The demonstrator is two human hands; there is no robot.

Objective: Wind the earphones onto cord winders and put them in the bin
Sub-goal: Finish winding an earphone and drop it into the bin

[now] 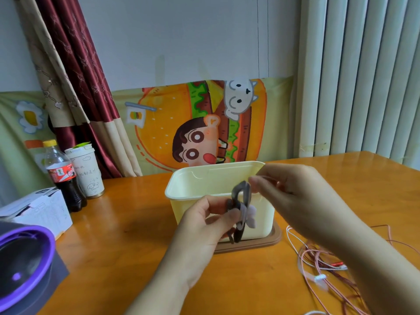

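Gripping a dark cord winder [241,196] in the left hand [204,226], with fingers [214,204] and thumb curled round its lower half. Holding it roughly upright, on the near side of the cream bin [204,178], with its top about level with the near rim.

Pinching a pale cord [269,177] between thumb and forefinger of the right hand [295,196], right fingers [256,183] pressed together at the tips, just above and right of the winder's top. Too blurred to tell how many turns lie on the winder. Just right of the left fingers, against the bin wall, something pale lilac and soft-edged.

Beyond both sets of fingers, the open-topped bin, standing on a brown base [272,239] on the orange desk [136,223].

Below and right of the right fingers, partly under the forearm, a loose tangle of pink earphone cords [316,255] on the desk.

Well off to the left of the left fingers, a cola bottle [61,176], a white cup [87,171] and a white box [41,210]. Nearest of all, a purple-rimmed round object [22,258].
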